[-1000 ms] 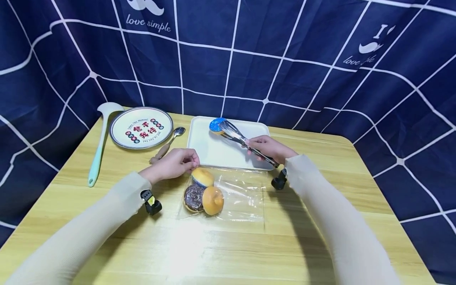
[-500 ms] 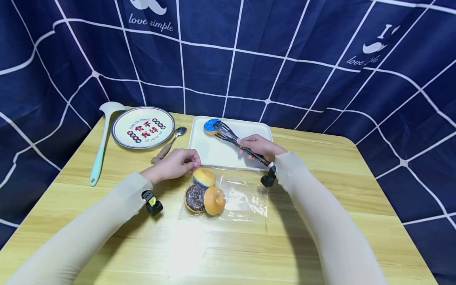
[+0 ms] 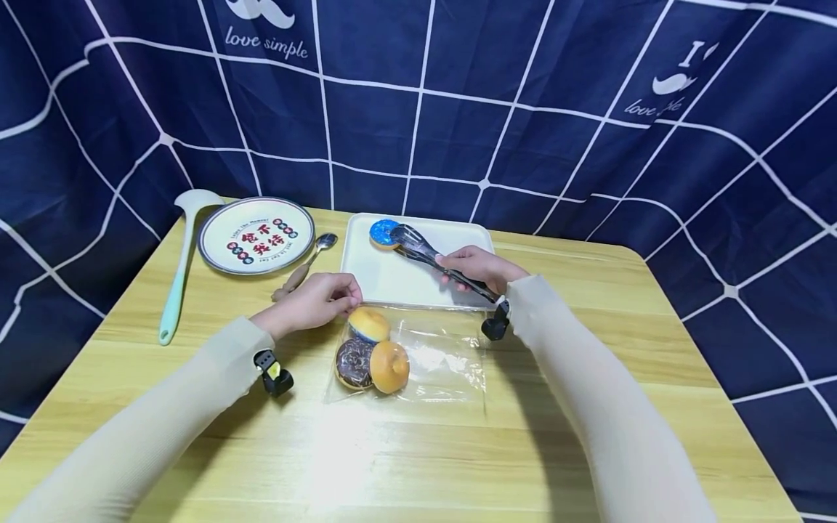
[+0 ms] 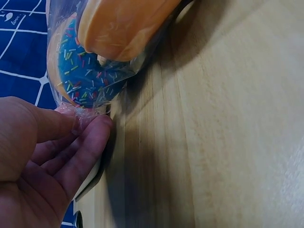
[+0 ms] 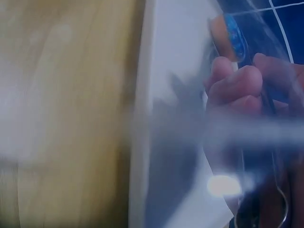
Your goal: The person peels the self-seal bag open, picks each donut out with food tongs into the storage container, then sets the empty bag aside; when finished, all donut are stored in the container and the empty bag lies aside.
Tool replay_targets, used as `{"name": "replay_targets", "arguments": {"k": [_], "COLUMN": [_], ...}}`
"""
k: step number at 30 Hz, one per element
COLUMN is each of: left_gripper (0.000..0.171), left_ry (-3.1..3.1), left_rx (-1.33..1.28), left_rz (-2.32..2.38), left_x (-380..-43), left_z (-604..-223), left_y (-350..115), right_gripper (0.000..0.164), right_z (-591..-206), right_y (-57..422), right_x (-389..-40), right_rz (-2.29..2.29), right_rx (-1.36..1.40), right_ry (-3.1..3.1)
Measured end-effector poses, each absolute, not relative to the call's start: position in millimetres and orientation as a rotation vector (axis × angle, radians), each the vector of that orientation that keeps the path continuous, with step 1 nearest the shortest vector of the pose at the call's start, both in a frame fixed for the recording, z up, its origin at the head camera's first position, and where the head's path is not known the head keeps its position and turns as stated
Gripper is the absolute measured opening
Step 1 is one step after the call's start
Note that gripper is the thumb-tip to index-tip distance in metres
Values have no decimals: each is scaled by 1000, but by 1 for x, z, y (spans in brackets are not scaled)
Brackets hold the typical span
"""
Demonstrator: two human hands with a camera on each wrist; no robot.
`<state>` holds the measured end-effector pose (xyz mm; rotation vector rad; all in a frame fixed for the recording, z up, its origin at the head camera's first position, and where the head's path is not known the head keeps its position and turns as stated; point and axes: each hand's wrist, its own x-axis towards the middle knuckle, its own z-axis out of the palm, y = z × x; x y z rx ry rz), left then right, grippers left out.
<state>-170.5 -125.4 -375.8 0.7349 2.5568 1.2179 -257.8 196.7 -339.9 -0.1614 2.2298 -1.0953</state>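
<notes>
My left hand pinches the edge of a clear plastic bag, fingertips and thumb gathered on the film. Inside the bag lie a doughnut with blue icing and sprinkles, a chocolate-iced doughnut and a plain orange-brown doughnut. My right hand grips metal tongs over the white tray. At the tongs' tips is another blue-iced doughnut, near the tray's far left corner. Bag film blurs much of the right wrist view.
A printed plate stands at the back left. Left of it lies a ladle with a mint handle, and on its right a spoon with a brown handle. Blue grid cloth hangs behind the wooden table.
My right hand has moved left with the tongs, and the blue-iced doughnut has shifted left over the tray. My left hand keeps its pinch on the bag, nearly unmoved.
</notes>
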Motion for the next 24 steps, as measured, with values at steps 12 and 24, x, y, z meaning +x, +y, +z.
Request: {"name": "replay_targets", "arguments": {"k": [12, 24], "left_gripper": [8, 9], "left_ry": [2578, 2577], "left_rx": [725, 717], "left_rz": [1196, 1191], "left_x": [-169, -169], "left_z": [-375, -376], "left_y": [-124, -125], "right_gripper": [47, 38], "right_z": [-328, -300], "right_y": [228, 298], "right_x": [-250, -199], "right_rz": [-1153, -1098], "right_rx": [-139, -349], "right_ry": [2287, 2467]}}
